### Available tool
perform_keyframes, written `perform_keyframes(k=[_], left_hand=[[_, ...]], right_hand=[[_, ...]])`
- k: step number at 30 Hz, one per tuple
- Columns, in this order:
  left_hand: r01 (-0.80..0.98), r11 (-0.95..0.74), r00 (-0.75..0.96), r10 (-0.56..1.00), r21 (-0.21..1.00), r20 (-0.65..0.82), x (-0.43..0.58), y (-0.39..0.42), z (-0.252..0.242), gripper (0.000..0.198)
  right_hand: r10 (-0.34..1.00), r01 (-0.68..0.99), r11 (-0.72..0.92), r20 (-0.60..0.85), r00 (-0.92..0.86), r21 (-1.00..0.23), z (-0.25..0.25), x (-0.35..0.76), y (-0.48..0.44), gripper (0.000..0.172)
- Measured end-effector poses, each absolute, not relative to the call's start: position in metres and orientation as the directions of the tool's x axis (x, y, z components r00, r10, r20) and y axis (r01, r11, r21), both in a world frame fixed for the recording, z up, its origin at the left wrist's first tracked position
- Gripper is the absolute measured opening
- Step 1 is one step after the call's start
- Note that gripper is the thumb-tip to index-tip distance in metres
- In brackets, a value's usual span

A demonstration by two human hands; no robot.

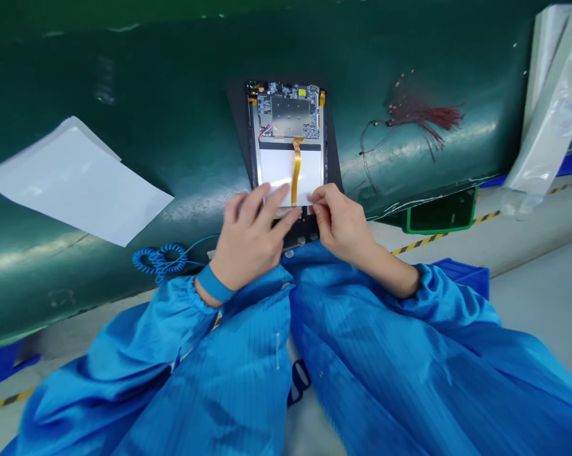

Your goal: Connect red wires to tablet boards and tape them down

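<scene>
An opened tablet point(290, 145) lies on a black mat point(334, 161), its circuit board point(290, 114) at the far end. Below the board is a flat white battery point(276, 166), crossed by an orange ribbon cable point(296, 171). My left hand point(253, 234) rests over the tablet's near left part with fingers spread, fingertips on or just above the battery. At the near right corner, my right hand point(340, 221) pinches with thumb and forefinger; whatever is between them is too small to make out. Both hands hide part of the tablet's near end.
White paper sheets point(79, 183) lie on the green bench point(185, 95) at left. A coiled blue cord point(159, 259) is near the front edge. Dark red wires point(425, 117) lie at right, with plastic-wrapped pieces point(549, 120) beyond. A green tray point(440, 212) and blue bin point(461, 275) sit below.
</scene>
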State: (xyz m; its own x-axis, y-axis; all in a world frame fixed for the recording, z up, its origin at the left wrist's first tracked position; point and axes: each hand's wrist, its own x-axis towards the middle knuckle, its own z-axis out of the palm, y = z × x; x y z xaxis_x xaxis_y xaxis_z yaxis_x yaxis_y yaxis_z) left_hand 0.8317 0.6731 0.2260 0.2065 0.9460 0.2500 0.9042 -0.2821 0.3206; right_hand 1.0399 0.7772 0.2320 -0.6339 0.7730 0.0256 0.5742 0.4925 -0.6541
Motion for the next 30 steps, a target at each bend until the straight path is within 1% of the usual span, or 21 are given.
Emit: perform_keyframes(k=[4,6,8,10,11,12,14,15,17,18,19,20,21,22,23,24,26,27,28,29,30], left_hand=[[0.935,-0.187,0.121,0.967,0.302,0.226,0.82,0.663,0.226,0.048],[0.919,-0.201,0.138,0.97,0.34,0.201,0.831,0.664,0.221,0.054],[0.887,-0.246,0.196,0.967,0.39,0.163,0.846,0.669,0.215,0.058],[0.863,-0.279,0.233,0.959,0.421,0.159,0.854,0.67,0.213,0.055],[0.859,-0.274,0.221,0.96,0.432,0.171,0.853,0.669,0.214,0.052],[0.86,-0.242,0.176,0.967,0.448,0.185,0.849,0.666,0.216,0.05],[0.844,-0.099,0.001,0.983,0.527,0.183,0.836,0.659,0.221,0.052],[0.805,-0.006,-0.099,0.985,0.593,0.144,0.829,0.657,0.224,0.059],[0.64,0.175,-0.241,0.97,0.748,-0.021,0.817,0.658,0.228,0.074],[0.531,0.256,-0.264,0.956,0.808,-0.13,0.814,0.661,0.229,0.08],[0.431,0.33,-0.269,0.935,0.84,-0.23,0.813,0.667,0.23,0.085],[0.361,0.398,-0.269,0.91,0.844,-0.314,0.812,0.673,0.23,0.088],[0.334,0.451,-0.273,0.887,0.828,-0.373,0.813,0.68,0.231,0.091],[0.353,0.48,-0.285,0.873,0.803,-0.397,0.815,0.685,0.232,0.093],[0.409,0.476,-0.306,0.875,0.779,-0.374,0.817,0.689,0.232,0.095],[0.49,0.437,-0.331,0.894,0.754,-0.303,0.819,0.691,0.233,0.094],[0.692,0.267,-0.309,0.949,0.671,-0.059,0.824,0.687,0.233,0.08],[0.788,0.158,-0.241,0.969,0.595,0.061,0.827,0.683,0.232,0.069],[0.862,0.054,-0.145,0.979,0.504,0.143,0.828,0.677,0.232,0.058],[0.91,-0.032,-0.046,0.983,0.414,0.177,0.829,0.671,0.231,0.05],[0.935,-0.088,0.029,0.984,0.343,0.173,0.829,0.666,0.23,0.045]], right_hand=[[0.773,0.558,0.492,0.042,-0.633,-0.668,0.23,1.038,0.78,0.012],[0.765,0.51,0.475,0.05,-0.642,-0.717,0.23,1.038,0.783,0.009],[0.764,0.446,0.436,0.058,-0.643,-0.782,0.231,1.041,0.784,0.007],[0.792,0.397,0.378,0.07,-0.607,-0.836,0.233,1.048,0.783,0.005],[0.822,0.396,0.353,0.079,-0.564,-0.848,0.233,1.053,0.781,0.005],[0.855,0.42,0.332,0.083,-0.511,-0.845,0.234,1.059,0.779,0.006],[0.902,0.522,0.302,0.063,-0.427,-0.798,0.233,1.07,0.775,0.014],[0.91,0.579,0.294,0.039,-0.412,-0.76,0.231,1.075,0.774,0.021],[0.903,0.663,0.294,-0.027,-0.429,-0.688,0.227,1.081,0.773,0.039],[0.894,0.686,0.299,-0.057,-0.445,-0.664,0.225,1.082,0.774,0.045],[0.885,0.698,0.304,-0.079,-0.458,-0.648,0.223,1.082,0.775,0.05],[0.878,0.705,0.309,-0.093,-0.47,-0.638,0.222,1.082,0.776,0.052],[0.871,0.707,0.317,-0.102,-0.481,-0.632,0.222,1.081,0.777,0.053],[0.867,0.708,0.329,-0.097,-0.488,-0.625,0.222,1.081,0.778,0.055],[0.87,0.71,0.346,-0.073,-0.487,-0.613,0.223,1.08,0.777,0.056],[0.875,0.712,0.374,-0.027,-0.483,-0.595,0.225,1.079,0.775,0.058],[0.85,0.689,0.483,0.099,-0.518,-0.54,0.226,1.076,0.77,0.056],[0.803,0.653,0.566,0.157,-0.575,-0.503,0.226,1.073,0.767,0.052],[0.734,0.6,0.654,0.196,-0.65,-0.461,0.225,1.069,0.765,0.049],[0.656,0.538,0.732,0.217,-0.723,-0.418,0.223,1.065,0.762,0.045],[0.584,0.482,0.79,0.225,-0.78,-0.379,0.221,1.061,0.76,0.043]])
